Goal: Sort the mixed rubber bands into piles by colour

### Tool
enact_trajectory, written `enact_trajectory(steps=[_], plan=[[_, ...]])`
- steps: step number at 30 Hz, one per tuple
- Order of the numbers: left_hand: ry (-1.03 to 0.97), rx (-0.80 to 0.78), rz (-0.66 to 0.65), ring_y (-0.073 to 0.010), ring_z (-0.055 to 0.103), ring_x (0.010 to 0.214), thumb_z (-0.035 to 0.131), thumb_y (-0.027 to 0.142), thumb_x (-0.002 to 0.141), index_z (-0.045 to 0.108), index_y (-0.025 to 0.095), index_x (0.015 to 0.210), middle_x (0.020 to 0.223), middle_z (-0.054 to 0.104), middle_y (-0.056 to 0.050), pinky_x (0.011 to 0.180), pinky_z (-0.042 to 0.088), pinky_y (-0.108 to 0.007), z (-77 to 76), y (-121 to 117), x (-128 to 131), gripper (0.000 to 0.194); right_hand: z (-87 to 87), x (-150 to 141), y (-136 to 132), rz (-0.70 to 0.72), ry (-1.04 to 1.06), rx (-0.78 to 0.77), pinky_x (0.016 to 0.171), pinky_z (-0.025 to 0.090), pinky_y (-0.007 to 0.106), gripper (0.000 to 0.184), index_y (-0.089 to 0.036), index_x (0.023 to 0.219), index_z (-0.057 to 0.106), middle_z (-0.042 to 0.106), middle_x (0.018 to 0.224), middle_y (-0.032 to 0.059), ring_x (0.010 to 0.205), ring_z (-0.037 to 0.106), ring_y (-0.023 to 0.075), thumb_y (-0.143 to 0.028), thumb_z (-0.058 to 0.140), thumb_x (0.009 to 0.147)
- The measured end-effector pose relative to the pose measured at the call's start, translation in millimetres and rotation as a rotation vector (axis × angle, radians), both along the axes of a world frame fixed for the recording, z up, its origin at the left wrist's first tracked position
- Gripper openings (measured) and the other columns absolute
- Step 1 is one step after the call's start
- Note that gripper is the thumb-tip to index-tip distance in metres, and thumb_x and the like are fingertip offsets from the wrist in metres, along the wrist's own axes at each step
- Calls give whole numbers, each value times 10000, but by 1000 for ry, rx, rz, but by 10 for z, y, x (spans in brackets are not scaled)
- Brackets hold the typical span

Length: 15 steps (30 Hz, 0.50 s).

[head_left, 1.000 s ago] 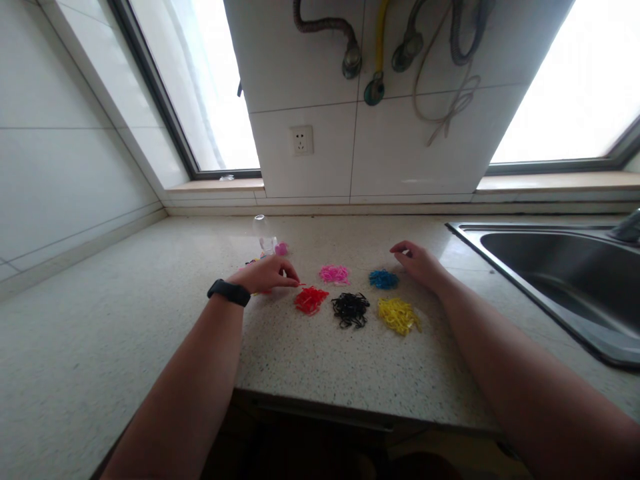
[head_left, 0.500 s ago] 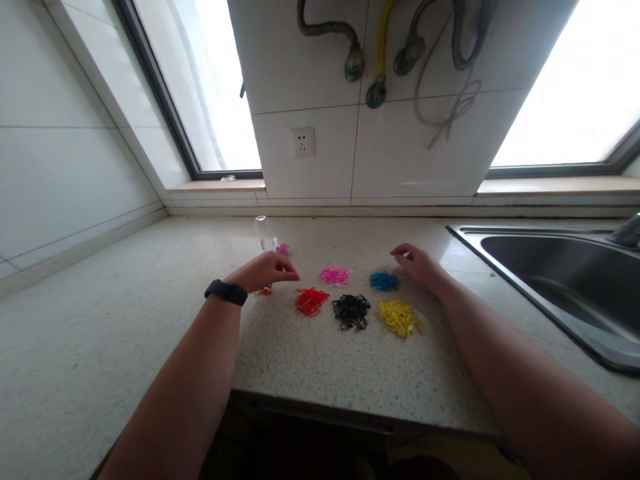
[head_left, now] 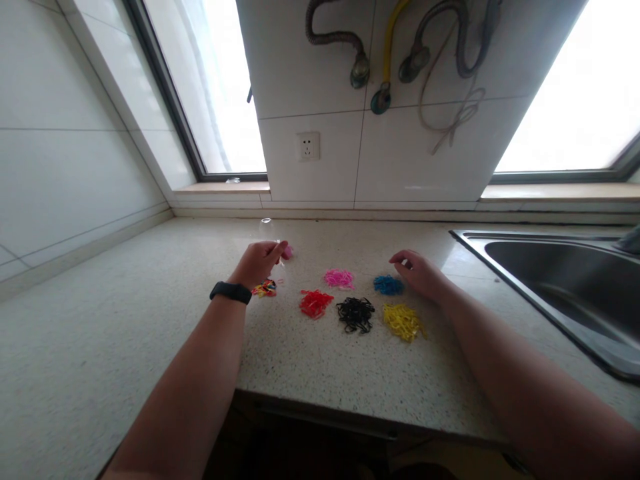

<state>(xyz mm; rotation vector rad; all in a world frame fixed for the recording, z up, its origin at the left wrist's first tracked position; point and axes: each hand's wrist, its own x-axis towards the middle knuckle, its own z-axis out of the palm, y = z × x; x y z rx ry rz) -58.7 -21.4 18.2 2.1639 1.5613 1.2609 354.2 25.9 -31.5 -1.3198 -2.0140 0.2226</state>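
My left hand [head_left: 257, 262], with a dark band on the wrist, has thumb and fingers closed on a small clear piece [head_left: 280, 271], its kind too faint to make out. Just below lies a mixed-colour pile of small rubber bands [head_left: 265, 287], partly behind the hand. A pink object [head_left: 287, 253] is right by the fingertips. Resting on the counter, my right hand [head_left: 417, 270] has its fingers curled together, with nothing visible in them. Beside it are blue rubber bands [head_left: 389, 285]. Separate piles of pink [head_left: 339, 279], red [head_left: 315, 303], black [head_left: 355, 315] and yellow bands [head_left: 403, 322] lie between the hands.
A clear container [head_left: 266, 227] stands behind my left hand, partly hidden. The steel sink [head_left: 473, 243] is set into the counter [head_left: 320, 373] on the right. A wall socket [head_left: 308, 146] and hoses [head_left: 387, 60] are on the tiled wall ahead.
My left hand has moved back and up from beside the red pile to the clear piece by the pink object. The mixed pile shows more. My right hand stays by the blue bands.
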Motion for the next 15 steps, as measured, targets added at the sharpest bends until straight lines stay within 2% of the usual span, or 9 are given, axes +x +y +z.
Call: enact_trajectory(steps=[4, 7, 11, 15], plan=[[-155, 29, 52, -117, 508, 513, 431, 564, 960, 764, 150, 723, 536, 547, -9, 517, 361, -243, -26, 42, -52, 582, 93, -128, -136, 37, -2, 17, 642, 437, 289, 213, -201, 968, 687, 672, 829, 48, 639, 554, 156, -275, 524, 852], [-235, 54, 88, -109, 479, 502, 423, 556, 967, 754, 146, 695, 523, 519, -9, 500, 337, -241, -42, 69, -96, 593, 228, -308, -274, 99, 9, 24, 610, 417, 276, 221, -203, 1003, 688, 658, 787, 35, 630, 544, 148, -285, 527, 876], [-322, 50, 103, -99, 436, 475, 460, 565, 947, 744, 148, 675, 514, 496, -4, 475, 304, -244, -70, 107, -130, 573, 474, -667, -472, 189, 13, 39, 608, 404, 269, 198, -204, 984, 700, 651, 751, 23, 632, 536, 138, -290, 549, 888], [-487, 23, 68, -92, 399, 452, 488, 575, 925, 735, 147, 679, 506, 474, 7, 455, 283, -249, -80, 139, -137, 552, 700, -1095, -581, 378, -82, -26, 627, 401, 256, 155, -193, 929, 707, 677, 762, 19, 657, 558, 129, -277, 583, 890]])
